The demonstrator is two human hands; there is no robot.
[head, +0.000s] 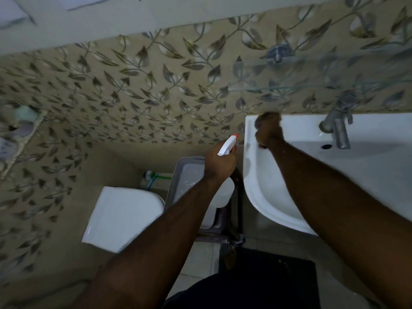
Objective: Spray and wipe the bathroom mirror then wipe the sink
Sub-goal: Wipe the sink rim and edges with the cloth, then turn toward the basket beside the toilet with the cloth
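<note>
A white sink [367,166] hangs on the patterned wall at the right, with a metal tap [338,130] at its back. My right hand [268,130] is closed and presses on the sink's back left corner; any cloth in it is hidden and blurred. My left hand [219,162] holds a white spray bottle [225,190] with a red-tipped nozzle, just left of the sink's rim. No mirror shows in this view.
A glass shelf [312,85] with a metal bracket juts from the wall above the sink. A white toilet cistern [122,217] stands at the lower left, a grey basket [189,177] beside it. A dark mat [267,284] lies on the floor.
</note>
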